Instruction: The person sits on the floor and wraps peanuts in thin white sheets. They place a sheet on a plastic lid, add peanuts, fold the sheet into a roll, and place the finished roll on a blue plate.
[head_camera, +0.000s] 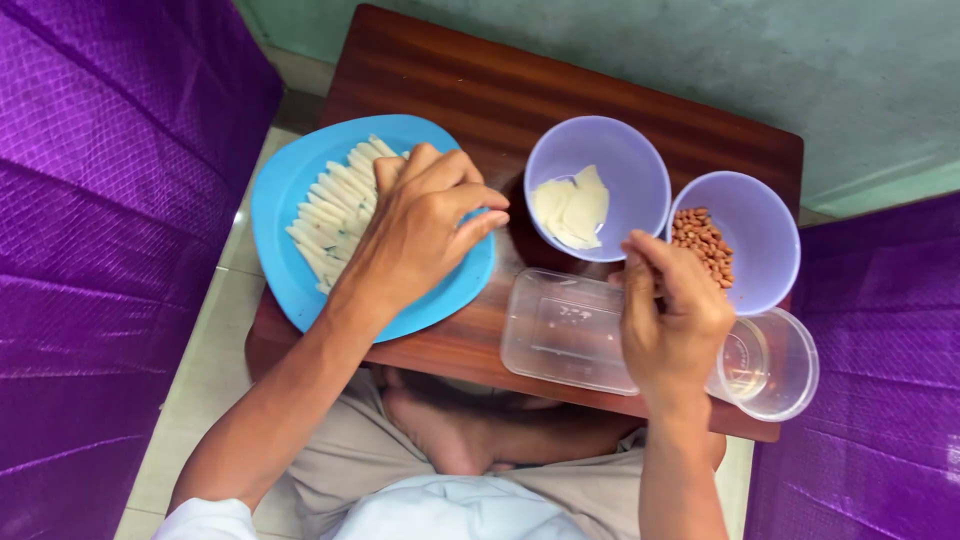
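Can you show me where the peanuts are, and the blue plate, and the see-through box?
peanuts (703, 242), head view, middle of the pile in the right purple bowl.
blue plate (275, 205), head view, bare left rim.
clear box (560, 330), head view, its flat bottom.

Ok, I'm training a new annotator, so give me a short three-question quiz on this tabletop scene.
1. True or false: the left hand rests on the blue plate of pale rolled strips.
2. Which bowl is nearer the right hand: A, peanut bowl; B, bowl of pale wrappers?
3. What lies under the right hand?

Key: 1 true; 2 A; 3 a clear rectangular container.
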